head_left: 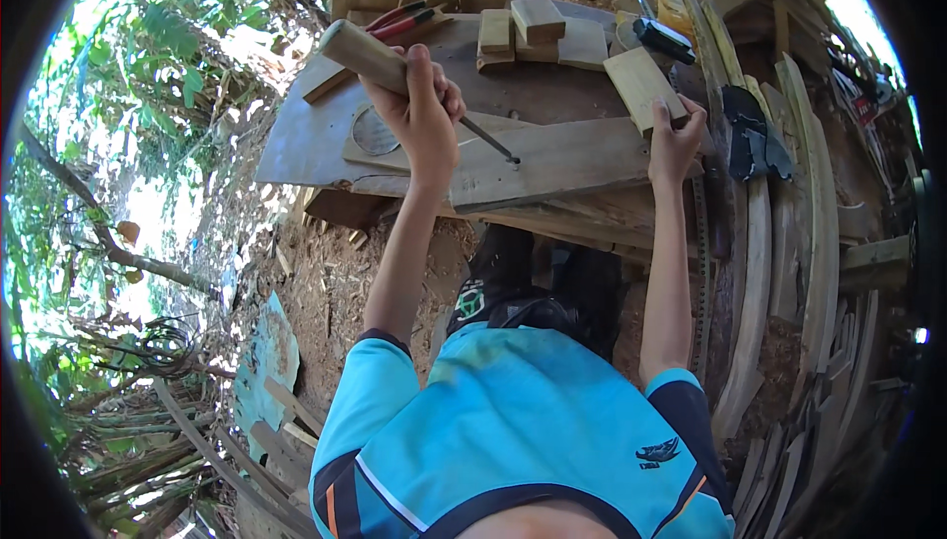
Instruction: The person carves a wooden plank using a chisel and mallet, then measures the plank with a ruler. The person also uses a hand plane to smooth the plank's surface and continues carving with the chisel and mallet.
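Observation:
My left hand (426,120) is closed around a thick, round wooden handle (367,58). A thin metal shaft (486,138) slants down from that fist to a small dark spot on a long flat board (572,159); whether it is an awl or a chisel I cannot tell. In my right hand (676,140), thumb and fingers grip a rectangular wooden block (643,90), held tilted over the board's right end. The board lies along the near edge of a worn work table (306,144).
Several small wood blocks (539,21) sit at the table's far side, beside red-handled pliers (402,22). A black-and-white object (663,40) lies far right. Long timber strips (819,204) line the right side. Wood shavings cover the ground, and foliage (148,36) grows at left.

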Tool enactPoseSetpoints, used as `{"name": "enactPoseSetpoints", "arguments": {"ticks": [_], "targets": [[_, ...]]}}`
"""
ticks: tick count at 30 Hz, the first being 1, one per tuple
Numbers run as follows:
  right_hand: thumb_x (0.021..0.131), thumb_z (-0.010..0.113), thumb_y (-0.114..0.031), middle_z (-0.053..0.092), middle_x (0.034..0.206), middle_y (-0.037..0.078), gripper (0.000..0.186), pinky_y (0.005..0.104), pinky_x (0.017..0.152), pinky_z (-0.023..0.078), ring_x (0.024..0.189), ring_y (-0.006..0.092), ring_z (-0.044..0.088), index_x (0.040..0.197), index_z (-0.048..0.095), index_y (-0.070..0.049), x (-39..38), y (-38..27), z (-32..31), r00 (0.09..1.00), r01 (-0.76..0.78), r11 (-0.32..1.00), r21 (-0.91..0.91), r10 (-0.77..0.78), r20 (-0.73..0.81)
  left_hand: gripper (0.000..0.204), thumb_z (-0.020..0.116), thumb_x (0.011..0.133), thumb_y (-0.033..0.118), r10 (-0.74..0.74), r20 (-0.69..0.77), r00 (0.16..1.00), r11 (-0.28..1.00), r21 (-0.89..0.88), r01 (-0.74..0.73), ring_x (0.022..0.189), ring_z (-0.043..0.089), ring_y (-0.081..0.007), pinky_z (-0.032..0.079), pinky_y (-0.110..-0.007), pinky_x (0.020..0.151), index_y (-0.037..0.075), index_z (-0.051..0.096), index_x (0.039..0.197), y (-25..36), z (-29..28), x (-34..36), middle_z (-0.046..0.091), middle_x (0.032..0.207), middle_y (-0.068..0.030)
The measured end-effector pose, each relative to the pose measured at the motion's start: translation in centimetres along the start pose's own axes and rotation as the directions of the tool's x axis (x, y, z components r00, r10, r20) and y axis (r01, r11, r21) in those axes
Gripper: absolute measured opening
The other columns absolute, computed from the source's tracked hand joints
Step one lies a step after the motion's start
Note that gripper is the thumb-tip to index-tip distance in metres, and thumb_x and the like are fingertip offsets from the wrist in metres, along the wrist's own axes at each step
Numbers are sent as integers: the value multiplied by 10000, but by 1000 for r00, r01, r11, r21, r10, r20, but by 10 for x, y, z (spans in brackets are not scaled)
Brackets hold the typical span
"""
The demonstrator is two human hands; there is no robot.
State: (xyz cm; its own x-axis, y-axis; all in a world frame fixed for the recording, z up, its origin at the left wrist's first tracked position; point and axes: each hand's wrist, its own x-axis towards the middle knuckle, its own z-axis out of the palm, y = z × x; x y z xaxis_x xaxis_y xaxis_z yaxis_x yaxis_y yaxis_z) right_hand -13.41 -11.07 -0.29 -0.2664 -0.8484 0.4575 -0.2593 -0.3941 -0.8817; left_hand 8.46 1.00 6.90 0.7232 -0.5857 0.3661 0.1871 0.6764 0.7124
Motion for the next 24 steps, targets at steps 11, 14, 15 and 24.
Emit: {"name": "enactPoseSetpoints", "arguments": {"ticks": [11,14,15,24], "targets": [[758,622,-193,549,951,142,332,320,766,436,855,215,556,991,486,-1,0,0,1,1000,-26,999,37,26,12,255,512,882,193,58,-45,997,997,45,-56,464,387,-71,287,-199,387,138,294,1003,4,-10,-15,415,674,-13],[760,621,-198,544,963,144,337,323,779,429,874,221,549,996,487,1,1,2,-1,1000,4,1000,-16,-4,17,268,493,892,176,79,-38,996,996,50,-77,491,390,-74,304,-208,415,132,272,1036,6,-13,-22,415,692,-19],[760,620,-198,544,963,144,337,323,782,427,877,222,547,997,487,1,0,2,-1,1000,2,1000,-13,-2,17,268,488,894,175,79,-34,996,996,53,-77,506,397,-76,313,-211,427,132,270,1044,7,-14,-24,416,700,-20],[750,623,-180,544,964,137,338,320,788,422,880,221,543,1000,492,5,0,0,0,1000,4,1000,-14,-4,13,273,479,895,163,66,-45,997,997,35,-64,608,424,-96,365,-224,504,139,273,1072,0,-31,-30,442,752,-18]]}}
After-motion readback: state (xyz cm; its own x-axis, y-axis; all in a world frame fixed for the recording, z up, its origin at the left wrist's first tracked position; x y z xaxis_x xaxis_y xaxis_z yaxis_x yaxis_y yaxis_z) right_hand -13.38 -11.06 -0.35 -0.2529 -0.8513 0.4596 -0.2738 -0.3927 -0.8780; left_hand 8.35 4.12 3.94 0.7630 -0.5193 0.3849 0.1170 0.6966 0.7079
